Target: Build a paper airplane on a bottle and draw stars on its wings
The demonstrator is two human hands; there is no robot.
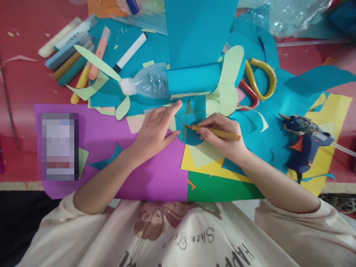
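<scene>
My right hand (218,121) grips a brown marker (226,134), its tip touching a small blue paper piece (194,140) that carries brown drawn lines. At the left edge of that piece my left hand (157,126) lies with its fingers stretched out, holding nothing. Just beyond both hands a clear plastic bottle (152,79) rests on its side, its body wrapped in blue paper (193,79). Pale green paper blades (97,65) fan out from its white cap (127,86). Rounded pale green shapes (229,70) are at its other end.
Several markers (71,52) lie at the upper left, near a capped white marker (130,52). A blurred-out phone-like rectangle (58,144) rests on purple paper (155,178). Scissors with yellow and red handles (261,79) and a blue glue gun (308,146) lie to the right.
</scene>
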